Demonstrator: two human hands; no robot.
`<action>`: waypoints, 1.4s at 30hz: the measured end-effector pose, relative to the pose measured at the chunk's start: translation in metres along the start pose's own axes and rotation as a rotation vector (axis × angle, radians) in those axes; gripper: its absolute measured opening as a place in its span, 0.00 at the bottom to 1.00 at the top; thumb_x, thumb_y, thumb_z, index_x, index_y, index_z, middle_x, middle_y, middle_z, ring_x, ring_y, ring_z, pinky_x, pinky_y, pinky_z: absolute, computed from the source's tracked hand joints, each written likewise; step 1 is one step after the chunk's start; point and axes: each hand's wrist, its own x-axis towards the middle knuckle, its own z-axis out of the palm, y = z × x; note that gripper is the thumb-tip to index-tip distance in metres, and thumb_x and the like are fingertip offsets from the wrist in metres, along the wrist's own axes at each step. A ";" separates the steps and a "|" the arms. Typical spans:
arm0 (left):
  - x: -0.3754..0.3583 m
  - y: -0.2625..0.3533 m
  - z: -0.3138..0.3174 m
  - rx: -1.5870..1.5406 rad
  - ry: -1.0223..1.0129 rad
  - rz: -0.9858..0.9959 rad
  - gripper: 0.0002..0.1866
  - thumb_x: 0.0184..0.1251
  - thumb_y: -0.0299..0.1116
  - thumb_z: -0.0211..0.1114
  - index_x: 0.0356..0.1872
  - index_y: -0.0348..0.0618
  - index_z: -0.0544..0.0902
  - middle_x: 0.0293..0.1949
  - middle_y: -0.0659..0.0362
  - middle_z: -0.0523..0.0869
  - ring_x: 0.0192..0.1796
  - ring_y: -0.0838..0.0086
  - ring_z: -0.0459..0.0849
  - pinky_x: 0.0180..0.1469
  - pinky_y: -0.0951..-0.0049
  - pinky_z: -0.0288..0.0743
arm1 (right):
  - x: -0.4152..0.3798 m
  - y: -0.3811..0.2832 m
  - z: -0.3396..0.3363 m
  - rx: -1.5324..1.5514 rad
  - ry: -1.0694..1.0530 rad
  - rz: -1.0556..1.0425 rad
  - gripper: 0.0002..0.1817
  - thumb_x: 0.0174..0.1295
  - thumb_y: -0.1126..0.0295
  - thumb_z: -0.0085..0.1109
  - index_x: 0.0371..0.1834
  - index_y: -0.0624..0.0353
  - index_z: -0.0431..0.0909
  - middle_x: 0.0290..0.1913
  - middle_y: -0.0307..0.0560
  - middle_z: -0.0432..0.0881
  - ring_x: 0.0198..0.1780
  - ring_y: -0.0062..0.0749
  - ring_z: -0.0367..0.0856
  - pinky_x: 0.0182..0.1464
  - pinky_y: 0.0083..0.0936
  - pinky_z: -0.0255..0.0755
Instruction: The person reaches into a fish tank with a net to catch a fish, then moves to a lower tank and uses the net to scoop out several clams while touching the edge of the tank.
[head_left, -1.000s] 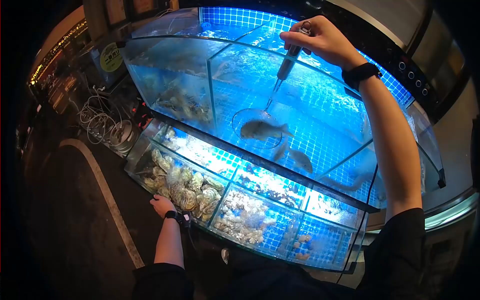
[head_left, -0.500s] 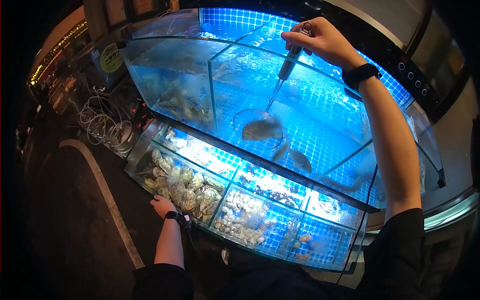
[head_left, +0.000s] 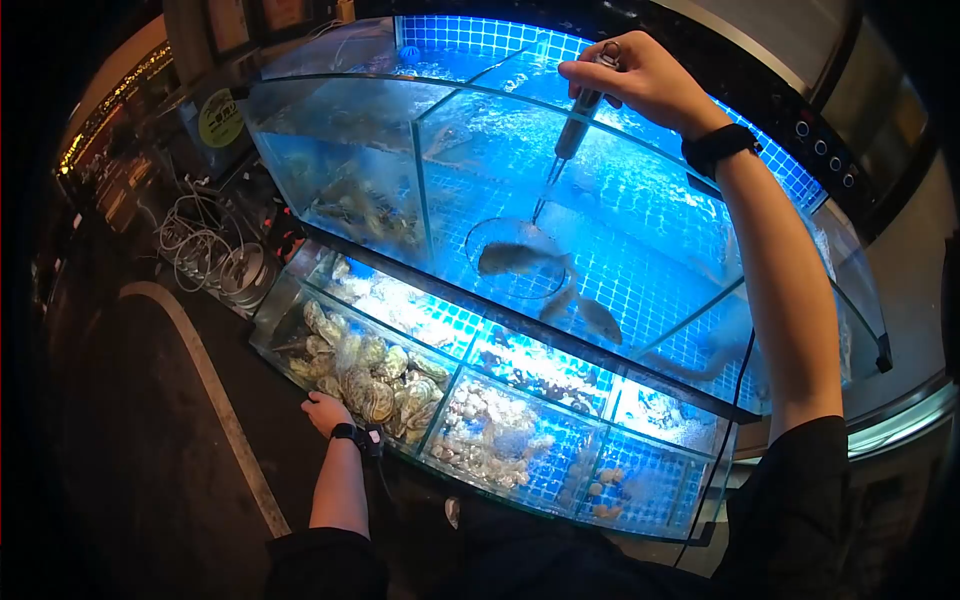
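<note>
My right hand point(head_left: 630, 85), wearing a black wristband, is wrapped around the top of a long-handled dip net point(head_left: 573, 138) over the upper tank. The net's shaft slants down into the blue-lit water, and its round hoop lies below the surface. A fish point(head_left: 508, 258) overlaps the hoop in this view. Just right of it, another fish point(head_left: 600, 321) is near the tank's front glass. My left hand point(head_left: 328, 413), with a dark watch, has its fingers curled at the front edge of the lower glass tank point(head_left: 272, 350), beside a heap of oysters point(head_left: 375, 390).
Glass dividers split the upper tank point(head_left: 424, 200); shrimp-like shapes crowd its left section. Small shellfish point(head_left: 485, 430) fill the lower middle compartment. Coiled white tubing point(head_left: 205, 240) lies left of the tanks. A thin black cable point(head_left: 725, 440) hangs across the right side. Control knobs point(head_left: 821, 148) line the upper right.
The fish at the net's hoop has turned and shifted slightly left and up. My two hands and the net stay almost in place.
</note>
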 end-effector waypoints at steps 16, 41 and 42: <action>0.004 -0.004 0.002 0.002 0.010 0.008 0.26 0.71 0.49 0.39 0.53 0.36 0.71 0.49 0.38 0.79 0.52 0.43 0.76 0.54 0.51 0.68 | -0.001 -0.002 0.003 -0.038 0.092 -0.014 0.23 0.60 0.47 0.59 0.28 0.57 0.85 0.25 0.40 0.83 0.27 0.23 0.80 0.32 0.18 0.70; 0.008 -0.007 0.005 0.008 0.008 0.003 0.26 0.70 0.49 0.39 0.53 0.37 0.71 0.49 0.38 0.79 0.51 0.43 0.77 0.53 0.50 0.69 | 0.000 0.005 0.001 -0.432 0.285 -0.101 0.18 0.61 0.53 0.60 0.32 0.59 0.83 0.22 0.44 0.82 0.23 0.28 0.81 0.27 0.17 0.72; 0.008 -0.006 0.005 0.008 0.000 0.000 0.26 0.71 0.49 0.39 0.54 0.37 0.71 0.50 0.38 0.79 0.52 0.44 0.77 0.53 0.50 0.69 | 0.000 0.004 0.000 -0.449 0.301 -0.097 0.17 0.61 0.54 0.60 0.32 0.58 0.83 0.21 0.43 0.81 0.22 0.28 0.79 0.26 0.17 0.71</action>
